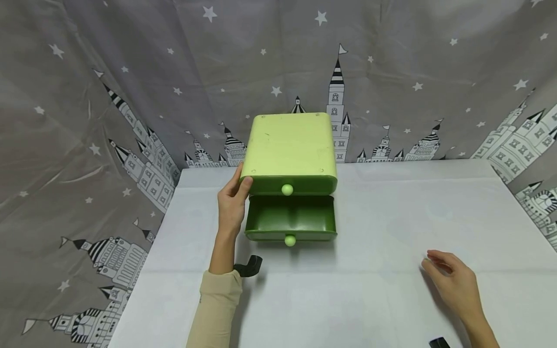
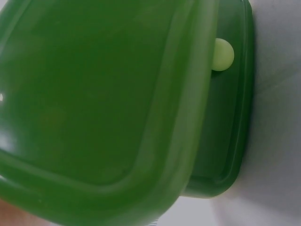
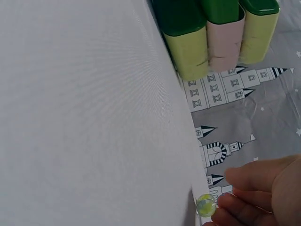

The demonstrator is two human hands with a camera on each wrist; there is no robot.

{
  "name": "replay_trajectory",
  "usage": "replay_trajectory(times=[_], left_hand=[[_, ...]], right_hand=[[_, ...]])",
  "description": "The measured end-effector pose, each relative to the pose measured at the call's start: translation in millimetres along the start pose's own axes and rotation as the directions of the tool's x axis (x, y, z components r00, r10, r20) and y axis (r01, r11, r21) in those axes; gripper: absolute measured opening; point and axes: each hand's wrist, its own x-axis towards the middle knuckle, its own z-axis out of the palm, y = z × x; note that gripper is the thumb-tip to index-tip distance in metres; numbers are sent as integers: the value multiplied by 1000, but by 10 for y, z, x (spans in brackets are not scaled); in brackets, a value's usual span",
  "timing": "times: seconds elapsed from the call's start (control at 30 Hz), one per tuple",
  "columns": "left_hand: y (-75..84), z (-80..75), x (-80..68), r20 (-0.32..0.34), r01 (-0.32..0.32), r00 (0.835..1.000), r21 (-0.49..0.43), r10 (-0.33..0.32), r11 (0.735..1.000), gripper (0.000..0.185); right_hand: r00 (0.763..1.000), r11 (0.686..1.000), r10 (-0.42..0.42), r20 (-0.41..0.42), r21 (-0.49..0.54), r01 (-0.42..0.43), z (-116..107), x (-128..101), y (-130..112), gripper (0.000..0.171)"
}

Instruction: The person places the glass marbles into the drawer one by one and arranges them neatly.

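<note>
A small drawer box (image 1: 289, 145) with a pale green top and dark green fronts stands near the back of the white table. The lower drawer (image 1: 290, 217) stands pulled out, its dark green inside showing, while the upper drawer (image 1: 265, 185) is closed. My left hand (image 1: 232, 203) holds the box's left side, thumb at the front corner. Close up in the left wrist view are green panels and a round pale knob (image 2: 223, 54). Off to the right, my right hand (image 1: 454, 285) pinches a clear marble (image 3: 206, 205) with yellow-green inside at its fingertips; the exact finger contact is partly hidden.
Yellow and pink containers (image 3: 225, 44) with green tops stand beyond the table edge in the right wrist view. A grey curtain (image 1: 278, 72) printed with castles and stars hangs behind and beside the white table (image 1: 378, 227). Black straps (image 1: 249, 267) sit at the wrists.
</note>
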Motion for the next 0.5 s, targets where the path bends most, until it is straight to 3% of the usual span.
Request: replay_trajectory(times=[0.5], left_hand=[[-10, -1, 1, 1, -4, 1000, -19, 4, 1000, 54]], right_hand=[[997, 995, 72, 17, -72, -71, 76, -3, -19, 25]])
